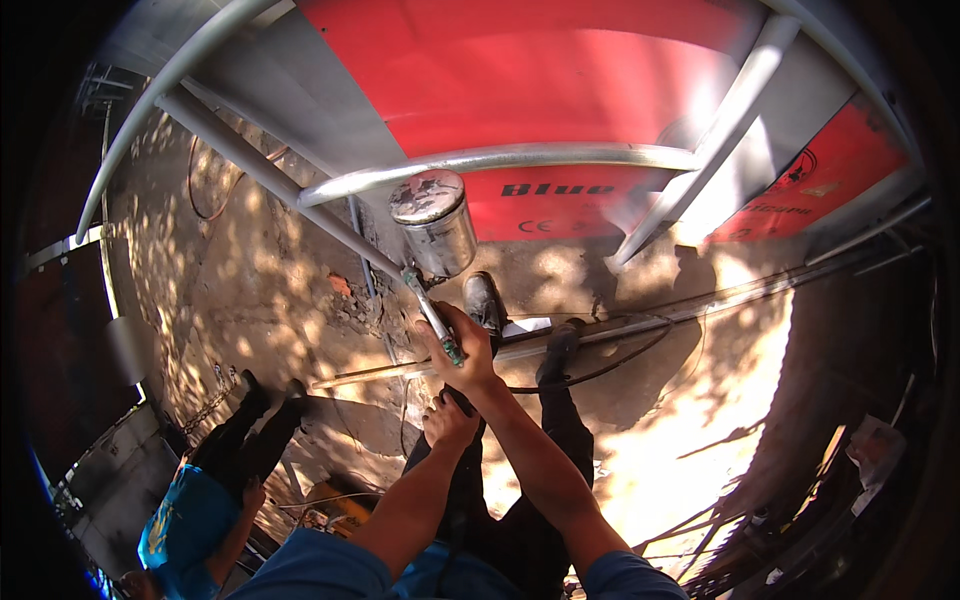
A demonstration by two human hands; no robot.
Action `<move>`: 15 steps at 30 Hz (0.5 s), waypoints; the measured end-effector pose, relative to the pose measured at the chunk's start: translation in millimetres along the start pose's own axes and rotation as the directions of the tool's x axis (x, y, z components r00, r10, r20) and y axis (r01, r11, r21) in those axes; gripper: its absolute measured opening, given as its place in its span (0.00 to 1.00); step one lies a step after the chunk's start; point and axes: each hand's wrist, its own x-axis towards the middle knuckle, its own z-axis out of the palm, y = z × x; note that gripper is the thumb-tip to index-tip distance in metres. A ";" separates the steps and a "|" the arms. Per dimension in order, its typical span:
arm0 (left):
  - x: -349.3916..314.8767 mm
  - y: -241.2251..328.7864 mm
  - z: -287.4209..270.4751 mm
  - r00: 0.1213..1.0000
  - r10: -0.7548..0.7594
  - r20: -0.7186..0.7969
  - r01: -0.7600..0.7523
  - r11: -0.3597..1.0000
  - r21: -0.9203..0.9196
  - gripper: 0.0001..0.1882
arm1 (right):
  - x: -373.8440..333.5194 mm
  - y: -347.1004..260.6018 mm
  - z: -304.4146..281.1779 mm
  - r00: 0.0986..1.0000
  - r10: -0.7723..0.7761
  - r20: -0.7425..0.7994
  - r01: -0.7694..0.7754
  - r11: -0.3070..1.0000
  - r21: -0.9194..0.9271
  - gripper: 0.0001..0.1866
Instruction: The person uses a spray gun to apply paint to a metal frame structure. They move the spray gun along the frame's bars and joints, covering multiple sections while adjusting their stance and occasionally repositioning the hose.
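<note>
My right hand (462, 345) is closed around the handle of a spray gun (432, 312), its silver metal stained green at the ends. In front of that hand is the gun's round metal cup (440, 240), with a paint-smeared lid, close to the tubular metal frame. My left hand (450, 422) is a fist just below the right one, nearer to me. Something dark shows at its top edge, but what it holds is hidden. Both forearms come in from the lower edge in blue sleeves.
A grey tube frame (520, 157) crosses before a red and grey panel (480, 95). Long metal bars (700, 305) and a dark hose (620, 362) lie by my shoes (484, 300). Another person in a blue shirt (190, 520) is at lower left. Scrap lies at right.
</note>
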 end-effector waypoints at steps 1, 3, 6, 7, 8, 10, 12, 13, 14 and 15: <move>-1.8 1.0 -0.1 1.000 -0.012 0.005 0.012 1.000 0.003 0.42 | 1.3 0.4 -5.1 0.998 0.035 -0.046 -0.033 0.999 0.041 0.15; -6.4 4.9 1.1 0.999 -0.035 0.008 0.035 0.999 -0.022 0.43 | 8.4 7.1 -23.0 0.989 0.028 -0.148 -0.027 1.000 0.011 0.13; -15.6 9.8 7.9 0.999 -0.039 -0.006 0.039 0.999 -0.028 0.43 | 27.6 27.4 -62.1 0.949 -0.093 -0.300 0.073 0.994 -0.079 0.10; -19.2 11.0 12.4 0.999 -0.033 -0.027 0.032 0.999 -0.009 0.43 | 35.2 35.9 -77.5 0.942 -0.037 -0.335 0.023 0.999 -0.046 0.08; -24.0 10.7 17.8 0.999 -0.025 -0.023 0.026 0.999 0.032 0.43 | 37.4 42.6 -93.8 0.924 0.012 -0.381 -0.018 1.000 -0.012 0.07; -29.4 11.4 28.8 0.998 -0.049 -0.036 0.050 0.999 0.022 0.43 | 48.0 55.0 -130.8 0.884 -0.066 -0.462 0.034 0.996 -0.078 0.06; -32.5 11.6 39.4 0.997 -0.067 -0.036 0.068 0.998 0.015 0.43 | 50.8 60.3 -171.9 0.857 0.002 -0.516 -0.076 0.990 -0.122 0.07; -34.0 11.8 44.3 0.997 -0.070 -0.030 0.071 0.997 0.013 0.43 | 57.1 62.9 -190.9 0.832 -0.081 -0.549 -0.013 0.986 -0.166 0.08; -34.7 12.9 49.0 0.997 -0.067 -0.048 0.068 0.998 0.017 0.43 | 56.2 61.7 -214.0 0.844 -0.029 -0.535 -0.066 0.986 -0.156 0.07; -35.8 14.0 53.5 0.996 -0.077 -0.033 0.077 0.997 0.008 0.43 | 56.4 61.1 -232.1 0.834 -0.069 -0.548 -0.021 0.988 -0.155 0.07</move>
